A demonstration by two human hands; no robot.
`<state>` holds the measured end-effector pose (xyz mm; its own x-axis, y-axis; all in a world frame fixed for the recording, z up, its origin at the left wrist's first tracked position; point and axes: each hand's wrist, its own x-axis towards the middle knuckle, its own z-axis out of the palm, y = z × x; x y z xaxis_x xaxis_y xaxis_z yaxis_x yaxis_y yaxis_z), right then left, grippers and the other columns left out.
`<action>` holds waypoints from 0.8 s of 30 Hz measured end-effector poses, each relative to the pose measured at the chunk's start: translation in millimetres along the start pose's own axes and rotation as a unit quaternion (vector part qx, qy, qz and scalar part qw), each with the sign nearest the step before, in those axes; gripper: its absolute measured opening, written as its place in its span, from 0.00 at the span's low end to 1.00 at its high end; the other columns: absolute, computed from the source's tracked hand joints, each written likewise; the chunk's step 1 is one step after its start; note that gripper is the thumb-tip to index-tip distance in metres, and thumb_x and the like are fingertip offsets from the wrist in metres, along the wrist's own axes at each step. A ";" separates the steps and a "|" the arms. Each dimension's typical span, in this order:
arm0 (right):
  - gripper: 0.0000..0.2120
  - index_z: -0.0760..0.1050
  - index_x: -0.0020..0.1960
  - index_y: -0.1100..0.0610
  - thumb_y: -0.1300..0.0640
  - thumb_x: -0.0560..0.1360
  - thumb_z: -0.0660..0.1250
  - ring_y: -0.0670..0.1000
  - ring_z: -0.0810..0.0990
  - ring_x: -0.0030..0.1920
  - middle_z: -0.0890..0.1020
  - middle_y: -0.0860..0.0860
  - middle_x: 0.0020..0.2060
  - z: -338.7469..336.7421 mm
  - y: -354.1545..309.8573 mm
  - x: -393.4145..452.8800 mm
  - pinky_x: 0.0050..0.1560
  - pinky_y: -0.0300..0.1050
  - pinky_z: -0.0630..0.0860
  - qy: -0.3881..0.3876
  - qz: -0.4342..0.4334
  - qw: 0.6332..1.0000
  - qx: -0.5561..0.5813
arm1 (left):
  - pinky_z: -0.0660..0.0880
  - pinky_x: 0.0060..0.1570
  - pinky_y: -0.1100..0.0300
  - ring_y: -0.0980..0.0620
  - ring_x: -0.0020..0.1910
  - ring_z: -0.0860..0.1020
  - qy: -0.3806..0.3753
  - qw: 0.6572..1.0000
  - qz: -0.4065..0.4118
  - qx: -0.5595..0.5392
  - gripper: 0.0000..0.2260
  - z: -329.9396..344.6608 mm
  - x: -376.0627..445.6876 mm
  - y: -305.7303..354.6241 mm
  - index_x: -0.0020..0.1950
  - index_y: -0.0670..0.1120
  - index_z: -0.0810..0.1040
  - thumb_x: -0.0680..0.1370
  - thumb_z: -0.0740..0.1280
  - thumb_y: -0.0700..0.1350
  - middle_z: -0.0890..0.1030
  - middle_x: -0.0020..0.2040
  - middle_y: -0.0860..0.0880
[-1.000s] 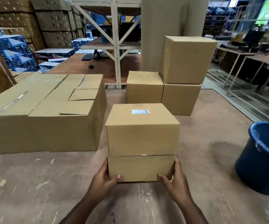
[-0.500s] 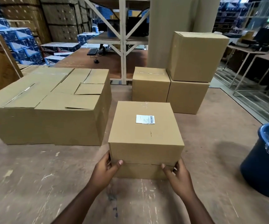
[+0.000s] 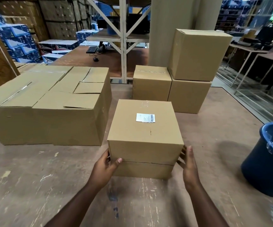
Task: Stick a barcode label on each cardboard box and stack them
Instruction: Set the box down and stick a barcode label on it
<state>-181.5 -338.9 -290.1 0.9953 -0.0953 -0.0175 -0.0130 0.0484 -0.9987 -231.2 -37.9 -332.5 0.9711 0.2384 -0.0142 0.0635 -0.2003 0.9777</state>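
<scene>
A small cardboard box (image 3: 142, 131) with a white barcode label (image 3: 145, 117) on its top sits on a second, similar box (image 3: 142, 170) on the brown table (image 3: 34, 177). My left hand (image 3: 105, 167) grips the stack's front left corner, thumb on the front face at the seam between the two boxes. Against the right side at the same height lies my right hand (image 3: 189, 164), fingers pressed on the labelled box's lower corner.
Large flat-topped cardboard boxes (image 3: 50, 108) stand to the left. Behind the stack are a small box (image 3: 152, 84) and a two-box stack (image 3: 196, 54) by a pillar (image 3: 168, 30). A blue bucket (image 3: 266, 161) stands at the right.
Both hands slid up from the lower box to the seam under the labelled box. The view has risen, showing more of the labelled top.
</scene>
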 end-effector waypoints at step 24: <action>0.39 0.67 0.75 0.41 0.36 0.68 0.76 0.49 0.75 0.70 0.75 0.50 0.72 51.8 -46.5 110.7 0.70 0.51 0.74 -0.008 -0.036 0.992 -0.121 | 0.50 0.81 0.49 0.55 0.82 0.46 0.145 0.987 -0.066 -0.012 0.59 13.8 17.2 85.2 0.84 0.49 0.42 0.63 0.67 0.73 0.47 0.84 0.52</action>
<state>-65.7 -300.2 -243.2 0.9958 -0.0743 0.0537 0.0381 -0.1979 -0.9795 -205.9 -64.0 -252.3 0.8480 0.5232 -0.0844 0.1764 -0.1285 0.9759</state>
